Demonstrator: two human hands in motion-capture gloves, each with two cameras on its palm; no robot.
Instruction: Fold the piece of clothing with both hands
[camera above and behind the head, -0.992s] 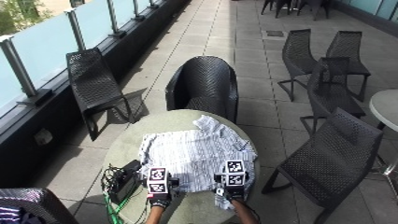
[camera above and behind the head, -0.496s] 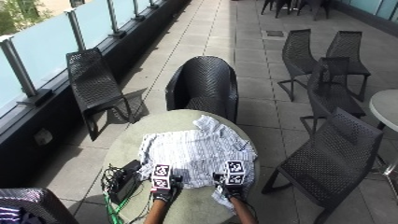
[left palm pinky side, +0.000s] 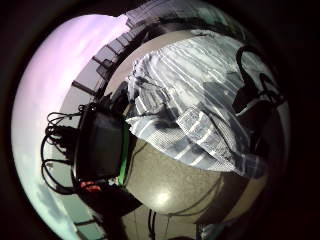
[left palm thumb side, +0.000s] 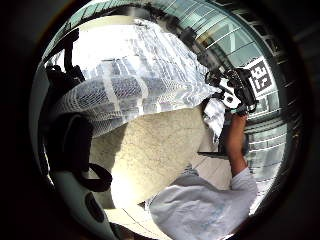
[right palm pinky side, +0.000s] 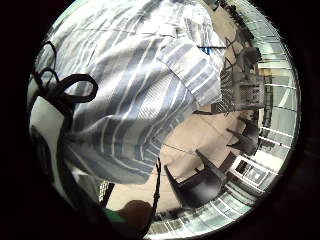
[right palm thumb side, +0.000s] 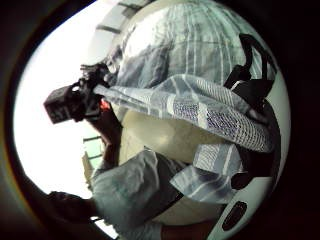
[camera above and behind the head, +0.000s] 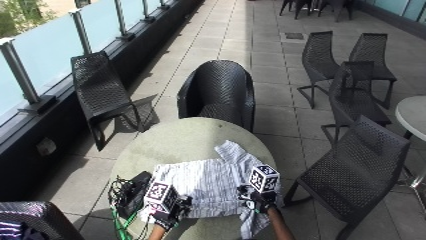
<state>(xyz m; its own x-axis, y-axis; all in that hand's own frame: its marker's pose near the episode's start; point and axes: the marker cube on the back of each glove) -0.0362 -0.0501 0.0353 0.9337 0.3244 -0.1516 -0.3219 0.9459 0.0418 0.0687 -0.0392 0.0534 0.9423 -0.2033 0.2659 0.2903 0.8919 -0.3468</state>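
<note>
A white short-sleeved shirt with thin grey-blue stripes lies spread on the round stone table. My left hand pinches its near hem at the left corner. My right hand pinches the same hem at the right corner, where the cloth hangs over the table's edge. In the right thumb side palm view the hem runs lifted off the tabletop across to the left hand. The left thumb side palm view shows the right hand gripping the cloth.
A black device with a tangle of cables sits on the table just left of the shirt. Black wicker chairs stand around: one behind the table, one at its right, one by the glass railing.
Both hands have drawn a little further apart along the near hem, still holding it. The hem now stretches between them.
</note>
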